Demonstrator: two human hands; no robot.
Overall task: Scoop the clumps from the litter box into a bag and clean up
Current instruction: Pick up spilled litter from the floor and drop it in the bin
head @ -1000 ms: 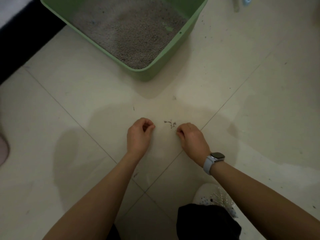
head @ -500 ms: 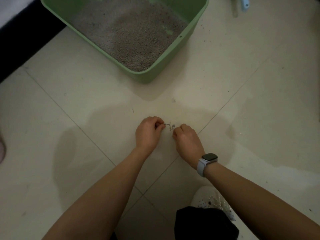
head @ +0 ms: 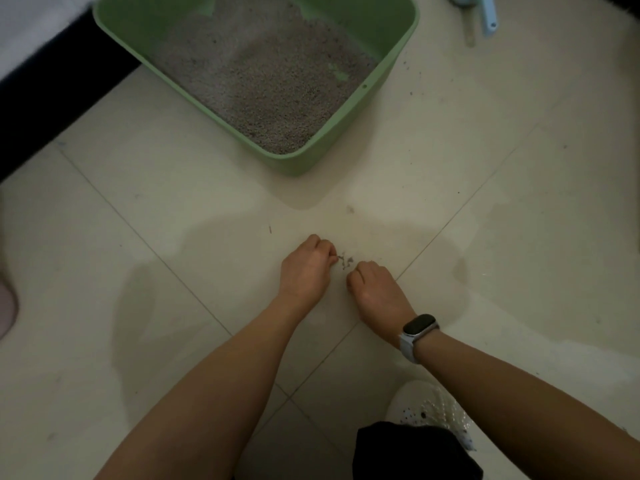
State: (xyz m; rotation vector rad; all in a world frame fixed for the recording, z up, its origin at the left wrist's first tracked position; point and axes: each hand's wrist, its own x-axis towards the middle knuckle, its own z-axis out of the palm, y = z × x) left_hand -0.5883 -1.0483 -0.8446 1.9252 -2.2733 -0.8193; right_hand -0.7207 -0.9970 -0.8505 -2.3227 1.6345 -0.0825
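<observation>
Both curled hands, left hand (head: 304, 268) and right hand (head: 375, 289), are gathering stray litter bits (head: 345, 262) off the floor tile (head: 173, 209); whether either grip is holding any, I cannot tell; pinching them up comes next.

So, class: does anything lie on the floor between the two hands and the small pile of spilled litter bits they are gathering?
Nothing visible does. The litter bits lie on bare floor tile, between the left hand and right hand. The left fingers seem already at the pile's edge.

Both hands closing in on the litter crumbs (head: 345, 261) on the floor, left hand (head: 304, 268) now pinching at the crumbs' edge, right hand (head: 375, 289) curling just beside them
</observation>
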